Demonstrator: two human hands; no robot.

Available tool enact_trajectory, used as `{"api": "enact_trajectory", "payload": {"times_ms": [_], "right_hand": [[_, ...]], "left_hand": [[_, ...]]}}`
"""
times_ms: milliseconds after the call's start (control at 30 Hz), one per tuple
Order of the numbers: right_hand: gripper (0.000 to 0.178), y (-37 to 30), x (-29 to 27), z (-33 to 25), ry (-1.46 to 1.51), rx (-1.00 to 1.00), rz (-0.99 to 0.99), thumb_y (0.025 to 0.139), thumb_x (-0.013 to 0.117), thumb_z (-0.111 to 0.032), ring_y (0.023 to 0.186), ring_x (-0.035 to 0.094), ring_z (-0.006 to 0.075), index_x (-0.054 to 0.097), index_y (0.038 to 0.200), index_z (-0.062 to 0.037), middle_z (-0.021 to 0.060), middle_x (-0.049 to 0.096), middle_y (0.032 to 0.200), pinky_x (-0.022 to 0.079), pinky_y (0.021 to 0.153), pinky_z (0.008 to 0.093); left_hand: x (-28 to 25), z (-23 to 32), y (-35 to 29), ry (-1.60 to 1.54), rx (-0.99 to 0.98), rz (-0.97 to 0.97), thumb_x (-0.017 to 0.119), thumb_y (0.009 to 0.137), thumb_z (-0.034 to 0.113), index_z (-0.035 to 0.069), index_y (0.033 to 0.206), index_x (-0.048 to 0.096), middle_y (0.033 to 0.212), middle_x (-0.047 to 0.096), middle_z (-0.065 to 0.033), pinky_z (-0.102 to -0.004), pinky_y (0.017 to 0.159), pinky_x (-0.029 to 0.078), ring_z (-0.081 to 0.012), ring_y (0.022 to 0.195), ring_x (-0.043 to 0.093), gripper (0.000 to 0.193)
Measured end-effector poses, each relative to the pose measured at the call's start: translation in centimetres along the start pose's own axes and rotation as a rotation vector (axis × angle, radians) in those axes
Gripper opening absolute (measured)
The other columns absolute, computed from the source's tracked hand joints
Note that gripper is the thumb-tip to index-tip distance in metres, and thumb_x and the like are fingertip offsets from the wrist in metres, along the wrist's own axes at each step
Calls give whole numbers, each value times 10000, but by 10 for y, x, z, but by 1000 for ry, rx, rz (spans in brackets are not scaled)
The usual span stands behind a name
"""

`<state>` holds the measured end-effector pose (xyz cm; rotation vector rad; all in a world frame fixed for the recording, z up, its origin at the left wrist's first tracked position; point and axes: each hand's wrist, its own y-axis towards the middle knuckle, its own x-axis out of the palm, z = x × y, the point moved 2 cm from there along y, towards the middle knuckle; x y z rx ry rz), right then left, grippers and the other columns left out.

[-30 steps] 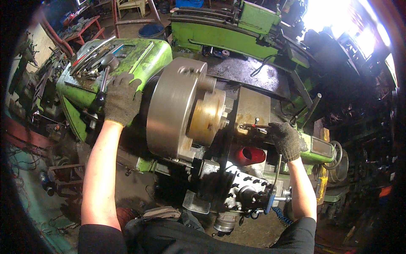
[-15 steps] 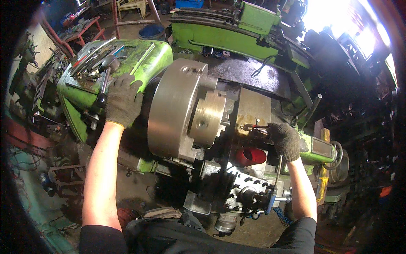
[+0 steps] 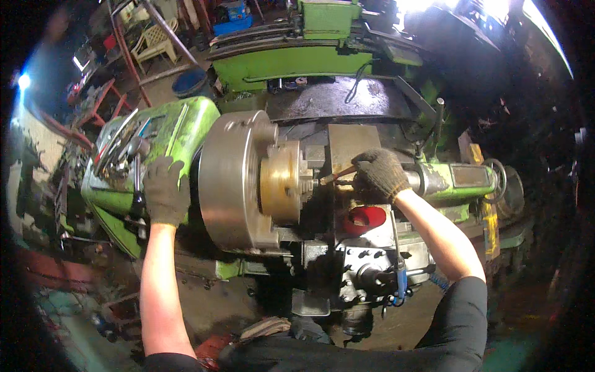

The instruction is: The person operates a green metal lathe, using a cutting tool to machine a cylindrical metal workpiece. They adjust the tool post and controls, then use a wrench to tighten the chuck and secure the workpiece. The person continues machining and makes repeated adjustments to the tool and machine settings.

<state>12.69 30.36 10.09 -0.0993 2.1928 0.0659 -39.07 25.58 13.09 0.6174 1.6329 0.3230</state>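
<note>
My left hand (image 3: 167, 191), in a dark work glove, lies on the front of the green lathe headstock (image 3: 193, 118), fingers stretched out. Right beside it stands a lever (image 3: 138, 177) with a dark knob; the hand does not visibly grip it. A large steel chuck (image 3: 229, 186) holds a brassy round workpiece (image 3: 280, 183). My gloved right hand (image 3: 379, 173) is closed around the reddish handle of a small brush (image 3: 328, 180). Its pale tip points left, close to the workpiece's right face. A dark, slender tool behind the brush is partly hidden by this hand.
A red cup (image 3: 364, 220) sits on the carriage, below my right hand. Nearer me is the tool post (image 3: 372, 273) with a blue-gripped handle (image 3: 401, 282). The green tailstock (image 3: 455, 180) stands at right. Hand tools (image 3: 118, 146) lie on the headstock. Another green machine (image 3: 291, 65) stands behind.
My right hand has moved left with the brush, from above the carriage to near the workpiece. My left hand stays on the headstock. The whole view has shifted and turned slightly.
</note>
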Motion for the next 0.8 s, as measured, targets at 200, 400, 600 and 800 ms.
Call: {"api": "enact_trajectory", "payload": {"times_ms": [200, 400, 600, 800], "right_hand": [[344, 3, 3, -22, -29, 92, -126, 910, 740, -312, 1085, 776, 386, 868, 1100, -55, 210, 807, 1135, 608, 958, 479], [329, 9, 12, -7, -130, -68, -109, 893, 776, -340, 1012, 787, 386, 871, 1043, -62, 194, 814, 1079, 617, 920, 475], [335, 2, 3, -26, -65, 42, -125, 833, 825, -387, 1004, 774, 409, 880, 983, -92, 200, 805, 1052, 616, 917, 489], [347, 5, 11, -15, -173, -21, -119, 817, 840, -396, 1007, 769, 426, 882, 979, -92, 206, 808, 1067, 612, 939, 507]], "left_hand": [[0, 1, 4, -17, 7, -1, 798, 914, 170, 90, 1260, 731, 1358, 666, -178, -564, 1176, 454, -421, 1389, 576, 362], [1, 5, 4, -17, 5, 8, 794, 918, 177, 100, 1276, 729, 1350, 661, -171, -571, 1166, 456, -412, 1377, 581, 372], [-1, 3, 1, -32, -8, -3, 796, 914, 181, 99, 1272, 725, 1355, 657, -169, -573, 1173, 446, -412, 1383, 574, 374], [2, 1, 2, -30, -3, -10, 802, 908, 185, 105, 1279, 727, 1388, 643, -176, -568, 1190, 435, -412, 1415, 548, 388]]}}
